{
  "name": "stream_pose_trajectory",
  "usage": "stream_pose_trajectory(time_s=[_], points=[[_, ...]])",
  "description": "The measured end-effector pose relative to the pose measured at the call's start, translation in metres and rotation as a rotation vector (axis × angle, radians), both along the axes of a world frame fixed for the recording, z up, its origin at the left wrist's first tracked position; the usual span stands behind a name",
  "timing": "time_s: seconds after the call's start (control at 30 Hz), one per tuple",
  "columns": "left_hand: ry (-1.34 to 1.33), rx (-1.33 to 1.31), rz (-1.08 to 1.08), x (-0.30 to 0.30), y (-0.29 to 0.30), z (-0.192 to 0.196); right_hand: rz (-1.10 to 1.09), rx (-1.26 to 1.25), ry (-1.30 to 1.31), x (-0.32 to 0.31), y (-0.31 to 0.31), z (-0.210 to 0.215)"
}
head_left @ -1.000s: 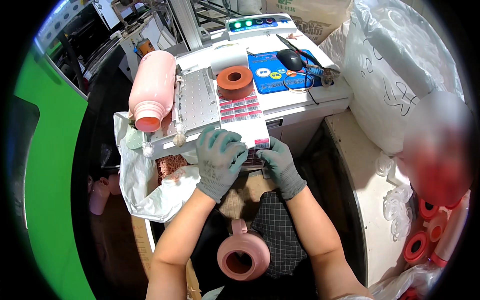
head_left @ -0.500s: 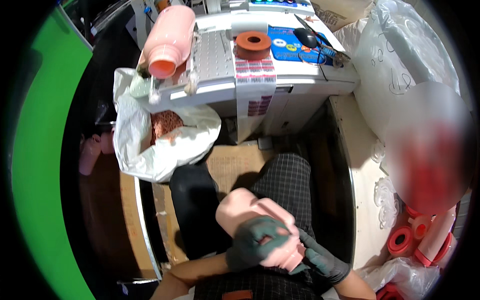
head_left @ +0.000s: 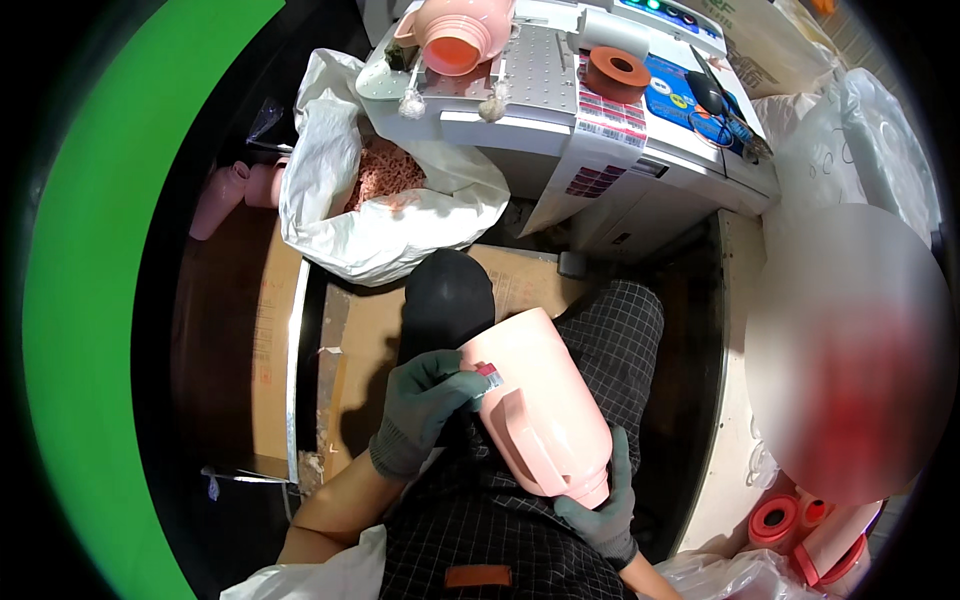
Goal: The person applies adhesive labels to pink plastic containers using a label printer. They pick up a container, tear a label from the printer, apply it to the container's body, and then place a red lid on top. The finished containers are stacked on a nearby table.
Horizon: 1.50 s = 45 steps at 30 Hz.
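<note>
A pale pink plastic jug (head_left: 548, 390) with a side handle lies tilted across my lap, its neck toward the lower right. My right hand (head_left: 605, 510), in a grey-green glove, grips it around the neck end. My left hand (head_left: 422, 408), gloved the same way, is at the jug's broad upper-left end. Its thumb and fingers are drawn together on a small red-and-white label (head_left: 488, 375), which lies against the pink surface. How much of the label is stuck down I cannot tell.
Ahead, a white machine (head_left: 540, 100) carries another pink jug (head_left: 460, 35), an orange-brown tape roll (head_left: 617, 75) and a hanging label strip (head_left: 600, 150). A white sack (head_left: 400, 235) holds pink shreds. Pink bottles (head_left: 220, 200) lie left; red-and-pink parts (head_left: 775, 520) sit right.
The jug has turned, bringing its handle toward me. My left hand has moved from its neck area to the broad end, where a label now shows. The view has shifted left.
</note>
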<state>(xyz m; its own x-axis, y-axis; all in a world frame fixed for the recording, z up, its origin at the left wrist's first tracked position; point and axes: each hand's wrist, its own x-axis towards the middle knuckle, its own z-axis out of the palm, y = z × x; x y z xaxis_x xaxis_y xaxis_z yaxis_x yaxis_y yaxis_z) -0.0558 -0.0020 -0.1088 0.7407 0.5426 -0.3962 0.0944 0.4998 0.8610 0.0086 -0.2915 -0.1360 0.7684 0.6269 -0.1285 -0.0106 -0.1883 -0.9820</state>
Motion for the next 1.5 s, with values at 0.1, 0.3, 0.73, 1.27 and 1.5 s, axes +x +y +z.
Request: stream_pose_trajectory(time_s=[0.1,0.3,0.73,1.27,1.5], points=[[-0.022,-0.01,0.008,-0.007,-0.003,-0.003,0.06,-0.059,-0.086,0.001,-0.001,0.002],[0.257,0.27,-0.047,-0.005,-0.005,-0.013,0.139,-0.234,-0.439,0.004,-0.003,0.0],[-0.053,2.089,0.014,0.16,0.18,0.049,-0.38,0.498,0.138,0.121,0.025,0.077],[-0.533,1.621,-0.342,0.017,0.045,0.065,-0.131,-0.265,-1.485,0.255,0.297,0.115],[-0.295,1.262,-0.274,0.012,0.061,0.029,-0.045,-0.463,-1.658,0.248,0.447,0.09]])
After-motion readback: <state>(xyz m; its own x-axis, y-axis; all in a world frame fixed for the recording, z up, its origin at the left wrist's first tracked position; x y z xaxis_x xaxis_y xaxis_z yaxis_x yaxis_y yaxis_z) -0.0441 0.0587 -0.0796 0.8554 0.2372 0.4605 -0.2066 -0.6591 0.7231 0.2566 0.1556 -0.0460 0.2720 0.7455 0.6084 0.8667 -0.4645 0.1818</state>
